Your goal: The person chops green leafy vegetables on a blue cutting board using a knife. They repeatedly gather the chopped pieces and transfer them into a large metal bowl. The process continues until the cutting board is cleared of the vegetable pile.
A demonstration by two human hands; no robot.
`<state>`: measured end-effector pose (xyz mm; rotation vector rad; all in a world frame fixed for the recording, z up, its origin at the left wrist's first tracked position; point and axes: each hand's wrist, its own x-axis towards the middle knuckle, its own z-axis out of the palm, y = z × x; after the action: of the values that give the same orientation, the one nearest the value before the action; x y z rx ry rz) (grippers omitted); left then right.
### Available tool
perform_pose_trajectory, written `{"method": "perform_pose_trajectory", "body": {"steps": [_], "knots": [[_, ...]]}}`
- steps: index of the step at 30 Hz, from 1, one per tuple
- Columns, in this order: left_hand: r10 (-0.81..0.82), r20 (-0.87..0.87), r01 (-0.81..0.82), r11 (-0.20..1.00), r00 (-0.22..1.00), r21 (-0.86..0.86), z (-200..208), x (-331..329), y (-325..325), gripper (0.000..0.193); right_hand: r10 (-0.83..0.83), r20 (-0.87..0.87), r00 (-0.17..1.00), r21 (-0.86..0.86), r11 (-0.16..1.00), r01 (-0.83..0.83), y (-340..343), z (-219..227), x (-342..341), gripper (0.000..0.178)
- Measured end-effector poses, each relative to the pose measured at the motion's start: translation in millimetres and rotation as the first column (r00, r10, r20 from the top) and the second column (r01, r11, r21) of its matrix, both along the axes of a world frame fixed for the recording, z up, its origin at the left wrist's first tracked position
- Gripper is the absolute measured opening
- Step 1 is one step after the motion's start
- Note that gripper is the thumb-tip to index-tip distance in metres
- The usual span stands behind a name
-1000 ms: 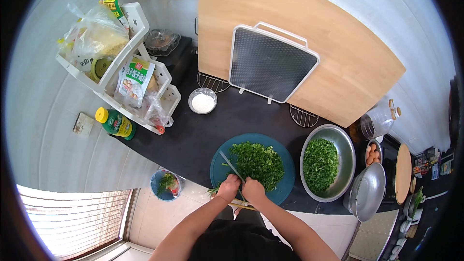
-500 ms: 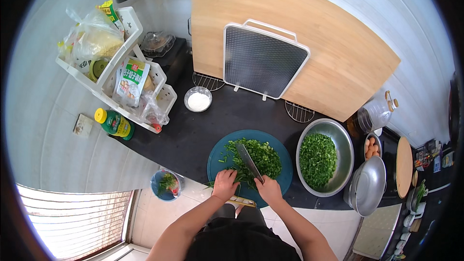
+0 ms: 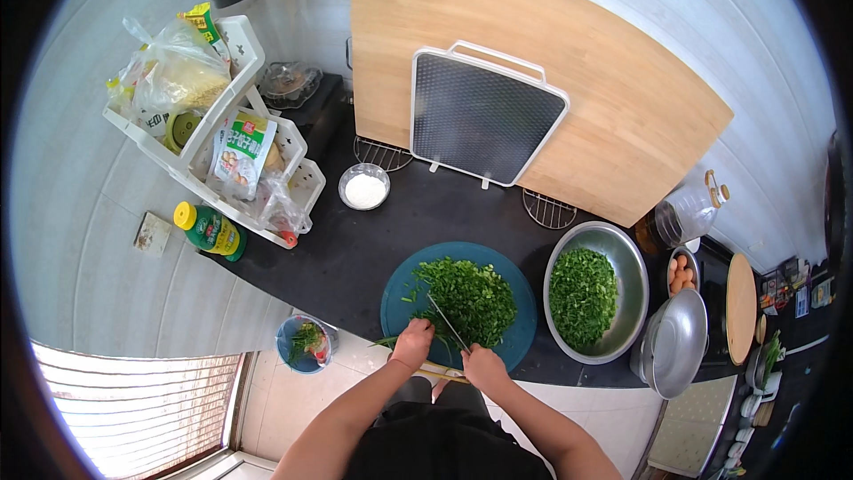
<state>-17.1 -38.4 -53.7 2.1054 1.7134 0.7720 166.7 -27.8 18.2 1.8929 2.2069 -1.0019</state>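
Note:
On the round blue-green cutting board (image 3: 402, 289) lies a heap of chopped chives (image 3: 471, 292). My right hand (image 3: 485, 368) grips a kitchen knife (image 3: 448, 321), its blade seen nearly edge-on and standing in the near left part of the heap. Just left of the blade, my left hand (image 3: 413, 342) is closed over a bunch of uncut chives (image 3: 387, 340); their ends stick out on its left, and its fingertips are partly hidden. A large steel bowl (image 3: 633, 302) holding more chopped chives stands to the right of the board.
Farther right are steel basins (image 3: 677, 338) and a bowl of eggs (image 3: 681, 274). A glass bowl of white powder (image 3: 363, 187) sits behind the board. A wooden board (image 3: 622, 80) and a framed dark board (image 3: 487, 116) lean at the back. A white rack (image 3: 191, 156) and green bottle (image 3: 213, 231) stand left.
The knife has come down and left, its blade turning from broadside to nearly edge-on. My right hand has shifted left and nearer to me; the left hand stays on the chives.

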Motion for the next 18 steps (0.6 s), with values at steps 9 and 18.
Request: {"method": "perform_pose_trajectory", "body": {"steps": [9,18], "knots": [[0.01,0.037,-0.01,1.0,0.999,0.021,-2,2,-2,0.018,-0.013,0.031,0.999,-0.01,1.0,0.013,21,-16,-38,0.026],[0.031,0.068,-0.036,0.996,0.997,0.082,-3,3,0,0.015,-0.139,-0.142,0.98,0.045,0.988,0.146,11,3,-16,0.03]]}}
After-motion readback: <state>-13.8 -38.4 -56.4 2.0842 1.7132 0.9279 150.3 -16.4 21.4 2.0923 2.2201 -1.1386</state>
